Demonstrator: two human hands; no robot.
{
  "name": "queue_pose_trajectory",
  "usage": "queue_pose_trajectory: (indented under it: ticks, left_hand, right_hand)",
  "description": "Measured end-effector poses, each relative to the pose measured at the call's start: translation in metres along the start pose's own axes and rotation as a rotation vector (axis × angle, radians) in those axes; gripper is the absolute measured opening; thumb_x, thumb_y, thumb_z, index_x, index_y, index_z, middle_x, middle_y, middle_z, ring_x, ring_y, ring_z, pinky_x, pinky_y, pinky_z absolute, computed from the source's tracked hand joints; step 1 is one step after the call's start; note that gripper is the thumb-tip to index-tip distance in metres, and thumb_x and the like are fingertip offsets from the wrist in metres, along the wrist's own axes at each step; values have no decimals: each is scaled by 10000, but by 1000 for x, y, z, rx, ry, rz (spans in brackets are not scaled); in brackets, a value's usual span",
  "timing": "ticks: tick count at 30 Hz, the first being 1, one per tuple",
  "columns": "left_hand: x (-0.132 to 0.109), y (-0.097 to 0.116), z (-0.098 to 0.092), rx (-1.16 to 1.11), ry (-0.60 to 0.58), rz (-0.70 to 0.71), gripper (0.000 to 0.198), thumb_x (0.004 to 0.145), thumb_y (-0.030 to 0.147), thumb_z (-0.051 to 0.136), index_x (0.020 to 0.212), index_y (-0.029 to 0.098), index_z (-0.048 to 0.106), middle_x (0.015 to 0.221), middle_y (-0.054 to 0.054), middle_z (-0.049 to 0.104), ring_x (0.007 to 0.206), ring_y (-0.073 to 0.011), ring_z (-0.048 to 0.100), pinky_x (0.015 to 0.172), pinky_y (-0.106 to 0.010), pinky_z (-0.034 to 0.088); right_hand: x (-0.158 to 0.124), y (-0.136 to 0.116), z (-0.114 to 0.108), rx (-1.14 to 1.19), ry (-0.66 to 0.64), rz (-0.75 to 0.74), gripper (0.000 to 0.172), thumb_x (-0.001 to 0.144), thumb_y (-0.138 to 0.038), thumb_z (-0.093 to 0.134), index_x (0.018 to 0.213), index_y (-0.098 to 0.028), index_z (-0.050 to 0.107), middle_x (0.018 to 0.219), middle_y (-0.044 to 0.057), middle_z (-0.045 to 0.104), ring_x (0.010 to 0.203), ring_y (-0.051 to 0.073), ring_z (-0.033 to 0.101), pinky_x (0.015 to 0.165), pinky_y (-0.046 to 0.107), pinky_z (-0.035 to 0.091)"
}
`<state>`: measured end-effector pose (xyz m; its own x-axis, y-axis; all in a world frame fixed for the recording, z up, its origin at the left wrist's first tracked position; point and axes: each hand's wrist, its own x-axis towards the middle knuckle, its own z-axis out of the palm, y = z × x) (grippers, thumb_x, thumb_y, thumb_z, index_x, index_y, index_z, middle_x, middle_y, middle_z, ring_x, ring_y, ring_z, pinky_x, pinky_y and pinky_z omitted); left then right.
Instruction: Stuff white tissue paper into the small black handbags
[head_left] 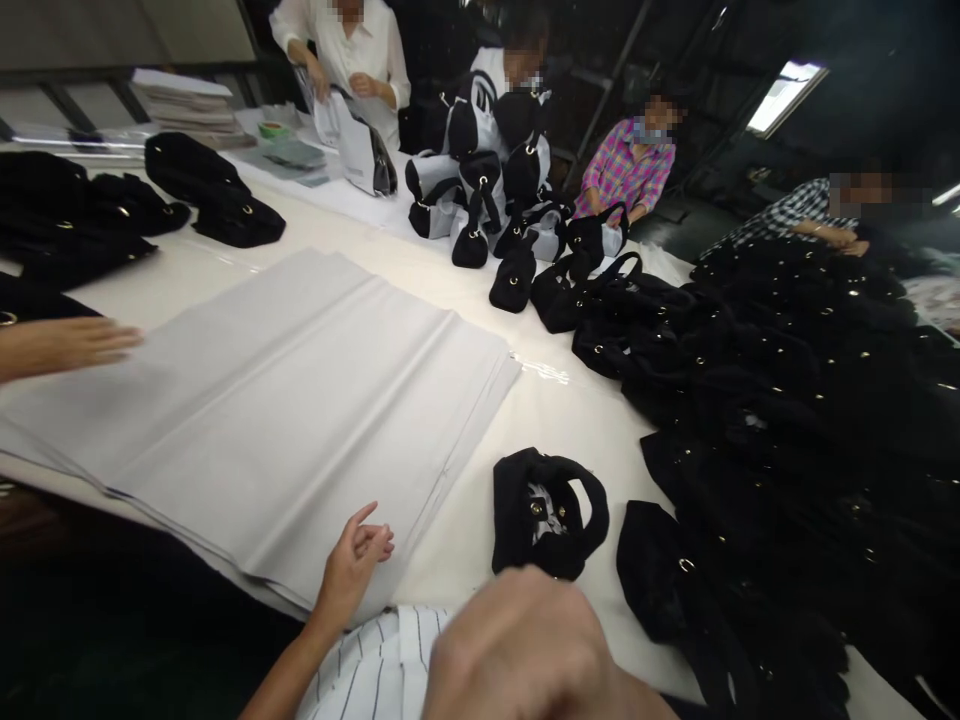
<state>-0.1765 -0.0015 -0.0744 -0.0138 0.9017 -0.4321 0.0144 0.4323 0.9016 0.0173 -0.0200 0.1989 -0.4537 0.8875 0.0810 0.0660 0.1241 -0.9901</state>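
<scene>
My left hand [356, 557] hovers over the near right part of a stack of large pale grey sheets [300, 390], its fingers apart and loosely bent, holding nothing. Very close to the camera, my right hand [529, 645] is closed in a blurred fist. Its fingertips are hidden, and whether anything is in them does not show. Just beyond that fist stands a small black handbag [517, 505], its mouth open on a pale lining or filling. Another black bag [656, 570] lies to its right.
Another person's hand [67, 345] reaches over the sheets from the left. Black bags with metal rings [787, 400] pile up along the right. Stuffed bags [472, 190] stand across the white table [442, 270]; several people work behind. More black bags [232, 205] lie at left.
</scene>
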Motion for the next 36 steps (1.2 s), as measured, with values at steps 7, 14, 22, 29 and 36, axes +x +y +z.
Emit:
queue_pose_trajectory:
  ticks: [7, 14, 22, 29, 36]
  left_hand:
    - [35, 2, -67, -14, 122, -22, 731, 745, 556, 637, 1300, 119, 448, 776, -16, 676, 742, -202, 699, 739, -362, 589]
    - [63, 29, -140, 32, 173, -26, 774, 705, 583, 663, 1306, 140, 460, 793, -26, 689, 759, -210, 701, 775, -375, 594]
    - [82, 21, -181, 47, 194, -81, 810, 669, 617, 676, 1309, 165, 470, 802, -28, 695, 737, -212, 706, 784, -365, 593]
    - [95, 27, -178, 48, 135, -81, 789, 658, 616, 677, 1273, 157, 495, 785, -23, 695, 760, -221, 707, 788, -368, 592]
    - [104, 69, -193, 238, 193, 103, 574, 770, 576, 580, 1204, 201, 548, 925, -46, 686, 857, -228, 697, 844, -374, 569]
  right_hand:
    - [115, 220, 13, -418, 721, 531, 408, 795, -530, 604, 563, -199, 550, 556, 11, 556, 580, 178, 544, 587, 303, 444]
    - [190, 322, 30, -898, 754, 780, 810, 825, -445, 583, 1430, 14, 302, 1510, 263, 261, 1391, 373, 238, 1087, 525, 237]
    - [222, 346, 39, -996, 728, 1015, 784, 918, -465, 419, 1456, 59, 194, 1555, 235, 99, 1442, 342, 86, 1129, 547, 92]
    - [232, 351, 54, -1008, 729, 727, 406, 912, -200, 404, 1267, -134, 591, 1522, 110, 329, 1408, 291, 249, 1138, 461, 157]
    - [197, 345, 31, -534, 1050, 650, 501, 908, -372, 355, 1158, -64, 661, 1229, 187, 630, 1089, 273, 617, 950, 345, 440]
